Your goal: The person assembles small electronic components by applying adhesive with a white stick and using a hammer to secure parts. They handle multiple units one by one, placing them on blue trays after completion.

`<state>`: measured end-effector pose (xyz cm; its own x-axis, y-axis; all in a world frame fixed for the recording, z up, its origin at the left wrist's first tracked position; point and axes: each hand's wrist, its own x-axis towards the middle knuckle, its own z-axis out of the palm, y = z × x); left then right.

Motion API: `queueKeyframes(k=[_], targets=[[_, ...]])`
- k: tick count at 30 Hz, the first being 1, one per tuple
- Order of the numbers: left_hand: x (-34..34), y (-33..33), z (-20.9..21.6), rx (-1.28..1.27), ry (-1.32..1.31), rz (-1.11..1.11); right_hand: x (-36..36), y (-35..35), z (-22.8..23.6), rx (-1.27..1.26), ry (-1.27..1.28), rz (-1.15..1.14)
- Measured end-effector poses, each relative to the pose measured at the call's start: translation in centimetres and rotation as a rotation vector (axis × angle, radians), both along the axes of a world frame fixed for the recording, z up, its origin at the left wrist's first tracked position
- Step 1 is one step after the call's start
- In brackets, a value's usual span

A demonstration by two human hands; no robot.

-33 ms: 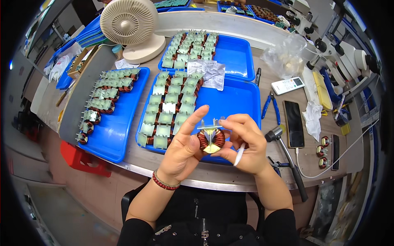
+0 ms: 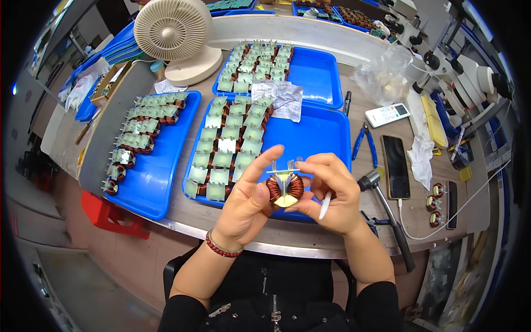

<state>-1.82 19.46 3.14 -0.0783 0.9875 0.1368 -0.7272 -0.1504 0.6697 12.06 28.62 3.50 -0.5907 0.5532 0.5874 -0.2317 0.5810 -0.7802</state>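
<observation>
Held up over the front edge of the bench is a toroidal coil (image 2: pixel 285 191), copper wire wound on a ring, with a pale board and upright metal pins on top. My left hand (image 2: pixel 243 207) holds its left side; the index finger points up beside the pins. My right hand (image 2: pixel 337 199) pinches it from the right, thumb low and index finger at the board's edge. A white pen-like stick (image 2: pixel 324 206) is also tucked in the right hand. Behind my hands, a blue tray (image 2: pixel 318 133) carries rows of similar coils (image 2: pixel 223 160) topped with pale green boards.
More coils lie in the left blue tray (image 2: pixel 157 182) and the far blue tray (image 2: pixel 315 74). A fan (image 2: pixel 174 33) stands at the back left. On the right are cutters (image 2: pixel 365 146), a phone (image 2: pixel 395 166), a hammer (image 2: pixel 390 216), a remote control (image 2: pixel 387 115) and loose coils (image 2: pixel 434 205).
The coil has tipped slightly, so its board shows more edge-on and its pins stand more upright. My left index finger has shifted a little; the trays and tools are unmoved.
</observation>
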Motion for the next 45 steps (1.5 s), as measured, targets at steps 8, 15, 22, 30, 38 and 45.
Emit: queueKeyframes(k=[8, 15, 22, 30, 38, 45], targets=[[-0.5, -0.4, 0.1, -0.056, 0.313, 0.080, -0.2, -0.6, 0.0, -0.800, 0.074, 0.253], [-0.1, -0.7, 0.7, -0.007, 0.373, 0.141, -0.2, -0.1, -1.1, -0.696, 0.118, 0.267], [-0.7, -0.9, 1.2, 0.065, 0.459, 0.055, 0.0, 0.4, -0.2, -0.384, 0.082, 0.191], [-0.2, 0.5, 0.4, 0.052, 0.585, 0.118, 1.7, 2.4, 1.6, -0.323, -0.207, 0.206], [0.6, 2.0, -0.4, -0.003, 0.902, 0.298, 2.7, 4.2, 1.0, -0.409, -0.275, 0.239], [0.6, 3.8, -2.4, -0.057, 1.329, 0.346, 3.0, 5.1, 0.2, -0.373, -0.177, -0.165]])
